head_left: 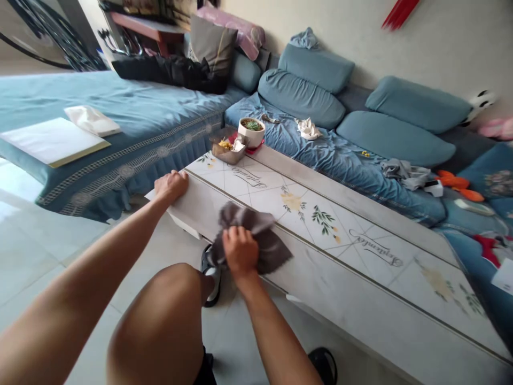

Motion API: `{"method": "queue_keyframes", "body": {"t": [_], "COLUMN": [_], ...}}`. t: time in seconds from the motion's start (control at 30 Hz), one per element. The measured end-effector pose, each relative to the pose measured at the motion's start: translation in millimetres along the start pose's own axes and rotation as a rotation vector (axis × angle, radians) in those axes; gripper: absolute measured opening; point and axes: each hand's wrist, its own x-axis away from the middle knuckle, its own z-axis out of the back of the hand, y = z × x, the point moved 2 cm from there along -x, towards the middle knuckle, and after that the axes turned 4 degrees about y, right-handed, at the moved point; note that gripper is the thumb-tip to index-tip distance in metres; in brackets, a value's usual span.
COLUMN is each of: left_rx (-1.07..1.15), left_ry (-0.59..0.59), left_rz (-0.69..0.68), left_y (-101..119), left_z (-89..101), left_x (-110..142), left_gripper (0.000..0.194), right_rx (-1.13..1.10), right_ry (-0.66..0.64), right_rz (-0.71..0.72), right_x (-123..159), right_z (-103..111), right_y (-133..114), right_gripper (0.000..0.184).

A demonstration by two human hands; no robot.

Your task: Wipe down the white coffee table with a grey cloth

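A dark grey-brown cloth (272,246) is bunched under my right hand (241,250), whose fingers are curled into it. The cloth lies over the near edge of a long white coffee table (340,278), and part of it spreads out beyond my fingers. My left hand (171,185) is closed over the table's left end, with its fingers bent at the edge. Between the two hands is a bare strip of tabletop. A patterned runner (264,192) with leaves, flowers and "September" lettering runs along the table's middle.
At the table's far left corner stand a clear brown bin (229,152) with scraps and a potted succulent (251,131). Blue sofas (160,123) border the far and left sides. Crumpled clothes (404,174) lie on the far seat. My knee (160,315) is close to the near edge.
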Motion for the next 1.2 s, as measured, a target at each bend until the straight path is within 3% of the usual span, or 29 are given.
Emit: {"method": "queue_keyframes", "body": {"t": [0.07, 0.1, 0.13, 0.2, 0.27, 0.33, 0.4, 0.47, 0.53, 0.57, 0.63, 0.7, 0.77, 0.83, 0.9, 0.97, 1.0, 1.07, 1.13, 1.2], "left_rx": [-0.028, -0.045, -0.057, -0.076, -0.076, -0.061, -0.038, -0.021, -0.014, -0.012, -0.013, -0.029, -0.048, -0.054, -0.054, -0.065, -0.074, -0.099, -0.124, -0.143], "left_ry": [0.003, 0.001, -0.003, -0.017, -0.020, -0.015, 0.001, 0.013, 0.019, 0.019, 0.019, 0.006, -0.021, -0.049, -0.068, -0.084, -0.091, -0.099, -0.091, -0.067], "left_rz": [0.011, 0.018, 0.021, 0.028, 0.026, 0.021, 0.022, 0.030, 0.036, 0.036, 0.033, 0.033, 0.039, 0.042, 0.037, 0.039, 0.043, 0.053, 0.060, 0.070], "left_y": [0.2, 0.1, 0.0, -1.0, -2.6, -4.2, -4.8, -4.1, -3.0, -2.5, -2.2, -2.3, -1.7, 0.4, 3.3, 5.2, 5.5, 4.3, 1.8, -0.4], "left_z": [2.9, 4.0, 4.7, 4.4, 2.1, -0.9, -3.4, -5.1, -6.3, -6.8, -6.8, -5.4, -1.9, 3.5, 9.5, 13.8, 14.8, 13.8, 9.9, 5.1], "left_x": [1.9, 2.5, 2.7, 2.0, 0.5, -0.6, -1.1, -1.4, -1.9, -2.4, -3.4, -3.9, -2.9, 0.0, 3.9, 6.8, 7.2, 5.6, 1.5, -2.6], "left_gripper": [0.073, 0.072, 0.072, 0.074, 0.077, 0.078, 0.079, 0.079, 0.079, 0.078, 0.078, 0.078, 0.078, 0.078, 0.077, 0.078, 0.078, 0.079, 0.080, 0.080], "right_rx": [-0.040, -0.048, -0.051, -0.041, -0.006, 0.067, 0.224, 0.410, 0.575, 0.633, 0.662, 0.541, 0.345, 0.183, 0.008, -0.121, -0.157, -0.156, -0.027, 0.228], "right_ry": [0.000, 0.003, 0.008, 0.024, 0.042, 0.038, -0.021, -0.178, -0.254, -0.263, -0.263, -0.305, -0.350, -0.368, -0.398, -0.422, -0.435, -0.451, -0.449, -0.427], "right_rz": [0.068, 0.084, 0.091, 0.081, 0.031, -0.085, -0.386, -0.785, -1.092, -1.194, -1.269, -1.164, -0.898, -0.672, -0.407, -0.198, -0.147, -0.196, -0.415, -0.741], "right_x": [-24.1, -28.8, -28.0, -8.6, 34.4, 95.2, 160.6, 212.7, 231.2, 224.6, 183.5, 119.9, 55.0, 7.4, -17.4, -17.7, -8.9, 26.0, 80.7, 145.6], "right_z": [-14.0, -14.6, -11.2, 6.5, 37.2, 78.1, 123.5, 164.1, 191.6, 197.1, 188.4, 154.8, 107.4, 63.0, 33.0, 24.3, 27.8, 48.3, 84.1, 131.9], "right_y": [-40.8, -45.4, -39.6, -0.7, 66.8, 153.3, 250.1, 338.5, 394.9, 406.0, 391.6, 335.8, 255.7, 174.7, 110.9, 80.6, 81.7, 118.2, 194.6, 294.4], "right_gripper": [0.052, 0.055, 0.056, 0.052, 0.046, 0.050, 0.058, 0.058, 0.058, 0.058, 0.058, 0.058, 0.062, 0.060, 0.056, 0.052, 0.050, 0.047, 0.046, 0.046]}}
